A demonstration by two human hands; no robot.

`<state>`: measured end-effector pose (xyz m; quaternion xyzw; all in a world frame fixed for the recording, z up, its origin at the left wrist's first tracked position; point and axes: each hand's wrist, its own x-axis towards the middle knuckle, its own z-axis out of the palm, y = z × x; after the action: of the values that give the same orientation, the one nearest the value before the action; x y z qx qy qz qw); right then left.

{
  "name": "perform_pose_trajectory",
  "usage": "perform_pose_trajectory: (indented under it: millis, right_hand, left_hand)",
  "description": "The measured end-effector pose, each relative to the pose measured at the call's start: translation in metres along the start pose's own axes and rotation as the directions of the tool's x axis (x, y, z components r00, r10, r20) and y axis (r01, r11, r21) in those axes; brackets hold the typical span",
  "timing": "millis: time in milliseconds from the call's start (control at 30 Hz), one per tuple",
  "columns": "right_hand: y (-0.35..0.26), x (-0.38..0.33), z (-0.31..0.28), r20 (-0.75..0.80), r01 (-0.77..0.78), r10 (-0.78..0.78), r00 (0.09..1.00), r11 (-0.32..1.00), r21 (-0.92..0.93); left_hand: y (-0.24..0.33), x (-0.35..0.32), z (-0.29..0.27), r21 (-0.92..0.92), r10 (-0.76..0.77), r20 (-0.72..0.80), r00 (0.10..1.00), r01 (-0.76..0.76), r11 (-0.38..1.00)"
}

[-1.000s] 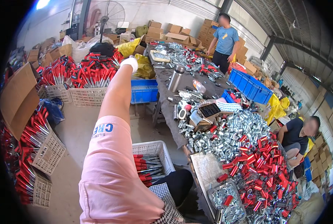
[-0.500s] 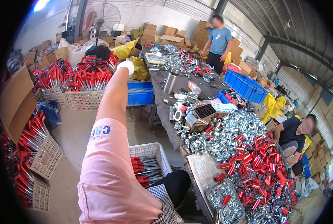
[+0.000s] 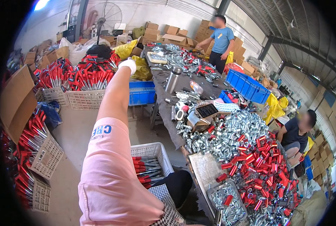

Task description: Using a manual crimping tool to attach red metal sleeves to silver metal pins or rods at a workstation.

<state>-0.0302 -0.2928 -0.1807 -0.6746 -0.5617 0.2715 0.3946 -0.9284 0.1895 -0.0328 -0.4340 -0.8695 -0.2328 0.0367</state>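
My left arm, in a pink sleeve, stretches far out to the upper left. At its end my left hand (image 3: 128,66), in a white glove, is raised in front of a yellow sack (image 3: 141,69) and near a pile of red-handled metal tools (image 3: 96,73). Its back faces me and hides the fingers, so I cannot tell what it holds, if anything. A blue crate (image 3: 142,94) is just below and right of the wrist. My right hand is out of view. Beside my knee, a white basket (image 3: 161,153) holds more red-handled tools (image 3: 147,167).
On the long table lie heaps of silver sleeves (image 3: 228,132) and red sleeves (image 3: 260,167), a steel flask (image 3: 172,80), a phone (image 3: 207,110) and a tub of small metal parts (image 3: 228,201). One person (image 3: 222,39) stands at the far end; another (image 3: 296,132) crouches at right.
My left arm stays stretched out, its hand almost unmoved. The standing person's arm has swung out over the table. The crouching person's head has lifted slightly.
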Motion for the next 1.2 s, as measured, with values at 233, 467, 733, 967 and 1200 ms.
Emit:
perform_pose_trajectory:
  millis: [233, 467, 733, 967, 1200]
  right_hand:
    - [-0.03, 0.0, 0.004, -0.026, 0.154, -0.157, 0.987, 0.984, -0.09]
    - [-0.01, 0.0, 0.008, 0.004, 0.027, -0.027, 1.0, 0.998, -0.063]
    - [-0.06, 0.006, 0.02, 0.078, 0.095, -0.087, 0.993, 0.99, -0.106]
    - [-0.096, 0.006, 0.04, 0.153, 0.211, -0.235, 0.96, 0.965, 0.157]
    - [-0.107, 0.016, 0.046, 0.036, 0.375, -0.375, 0.926, 0.927, 0.022]
  left_hand:
    - [0.009, -0.03, -0.015, 0.062, -0.001, 0.014, 1.0, 0.0, 0.998]
    - [0.106, -0.134, -0.069, 0.027, 0.299, -0.283, 0.911, -0.304, 0.952]
    - [0.273, -0.384, -0.102, -0.12, 0.92, -0.248, 0.302, -0.952, 0.281]
    - [0.289, -0.601, -0.028, -0.903, 0.99, -0.138, 0.012, -0.413, -0.121]
    - [0.295, -0.658, 0.01, -0.902, 0.987, -0.022, -0.158, -0.422, -0.088]
